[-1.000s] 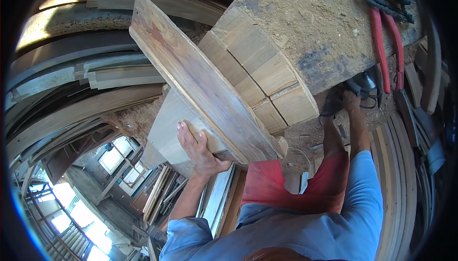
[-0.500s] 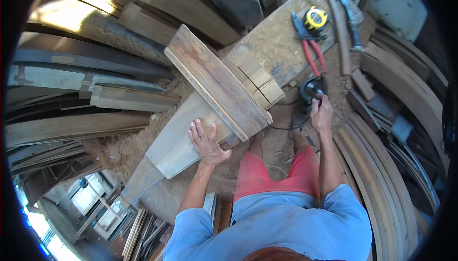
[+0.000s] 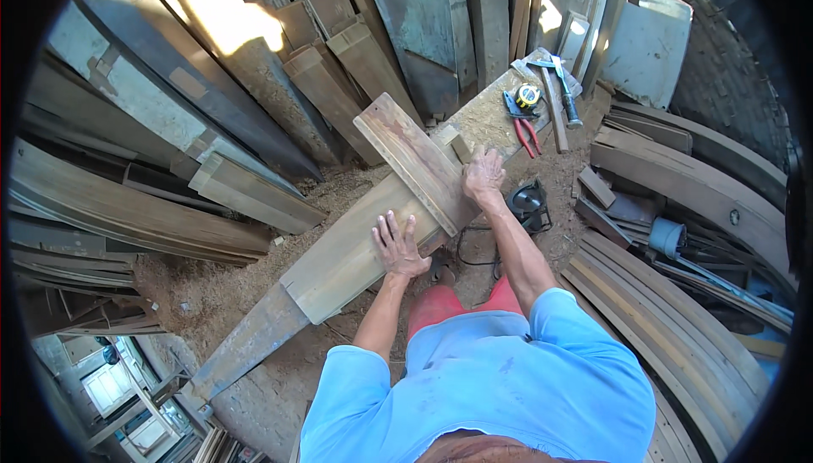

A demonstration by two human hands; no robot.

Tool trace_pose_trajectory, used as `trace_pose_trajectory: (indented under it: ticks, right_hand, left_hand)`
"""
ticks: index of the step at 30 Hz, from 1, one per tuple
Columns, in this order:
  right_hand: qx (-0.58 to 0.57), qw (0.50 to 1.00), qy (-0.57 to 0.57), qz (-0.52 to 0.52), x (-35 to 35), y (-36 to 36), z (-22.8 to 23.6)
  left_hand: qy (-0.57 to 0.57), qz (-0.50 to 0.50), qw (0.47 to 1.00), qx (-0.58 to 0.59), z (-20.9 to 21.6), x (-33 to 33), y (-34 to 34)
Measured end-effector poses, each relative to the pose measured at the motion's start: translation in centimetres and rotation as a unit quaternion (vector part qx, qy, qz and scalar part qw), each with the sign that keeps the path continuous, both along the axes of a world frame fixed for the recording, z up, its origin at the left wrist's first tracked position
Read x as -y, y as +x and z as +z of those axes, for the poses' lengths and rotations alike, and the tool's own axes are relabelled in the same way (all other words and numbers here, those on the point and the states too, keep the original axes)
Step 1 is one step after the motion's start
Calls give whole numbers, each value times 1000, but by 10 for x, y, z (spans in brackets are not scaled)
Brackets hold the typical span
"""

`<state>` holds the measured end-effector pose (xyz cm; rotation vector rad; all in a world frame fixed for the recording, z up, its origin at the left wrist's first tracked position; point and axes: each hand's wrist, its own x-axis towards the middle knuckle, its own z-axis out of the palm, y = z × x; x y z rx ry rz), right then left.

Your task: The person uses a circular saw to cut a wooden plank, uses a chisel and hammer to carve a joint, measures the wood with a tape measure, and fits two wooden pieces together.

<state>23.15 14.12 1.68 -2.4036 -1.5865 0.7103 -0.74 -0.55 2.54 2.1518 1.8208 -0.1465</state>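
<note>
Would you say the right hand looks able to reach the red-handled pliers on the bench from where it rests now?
Probably yes. The right hand rests flat on the reddish plank, and the red-handled pliers lie just beyond it on the sawdust-covered bench with nothing between them; a short stretch forward should do.

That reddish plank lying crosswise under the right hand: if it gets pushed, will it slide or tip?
The reddish plank looks rigid and probably heavy. It overhangs the pale board, so it may pivot or tip. Sawdust could let it slide; the right hand rests on its end.
</note>
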Motion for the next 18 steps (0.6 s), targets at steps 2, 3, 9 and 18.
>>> trace_pose_trajectory:
  ticks: [2,3,9,18]
  right_hand:
    - [-52,999,-4,13,4,4,-5]
    - [-44,999,5,13,8,7,-7]
    - [-146,973,132,-119,35,64,-24]
    - [-387,867,131,-285,191,205,-32]
  left_hand:
    - [-25,0,1000,-5,5,1,1]
    - [-36,-1,999,-9,8,2,2]
    - [-61,-18,998,-16,2,0,3]
    - [-107,-42,993,-19,29,-16,0]
